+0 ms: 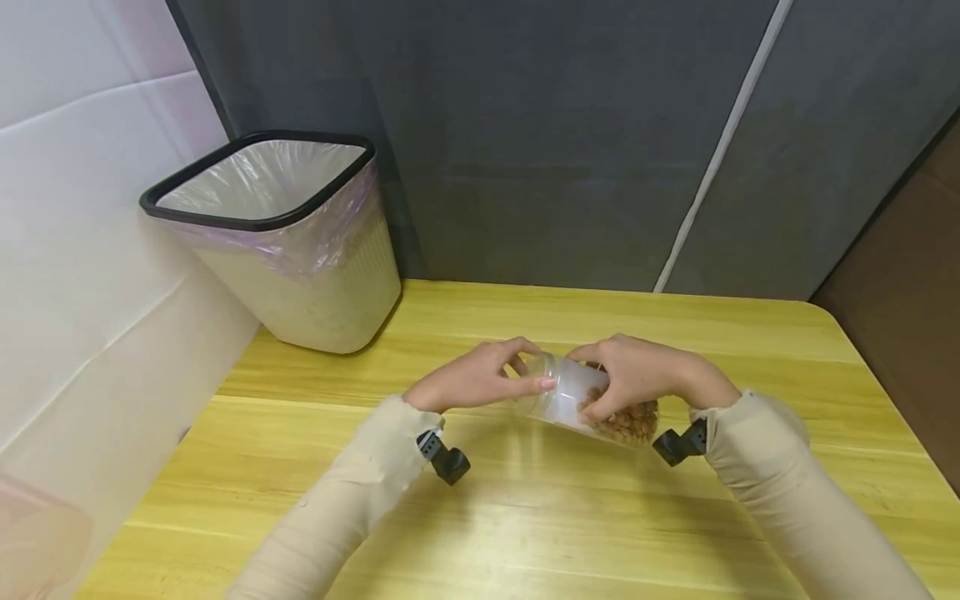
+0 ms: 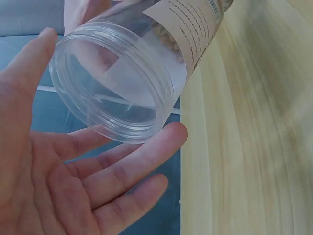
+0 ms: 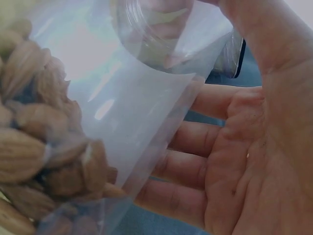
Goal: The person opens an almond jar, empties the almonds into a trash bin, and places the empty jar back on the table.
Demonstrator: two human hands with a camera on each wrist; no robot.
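Clear plastic jar (image 1: 577, 400), lidless, held tilted just above the desk (image 1: 525, 517). Right hand (image 1: 637, 375) grips its body; left hand (image 1: 472, 379) cups the mouth, fingers relaxed. Almonds (image 1: 626, 423) remain at jar's base; none out yet.

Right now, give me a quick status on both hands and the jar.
Left hand at open mouth of jar, fingers touching rim. Right hand grips jar body, tilted, almonds at the base. Trash bin left, apart.
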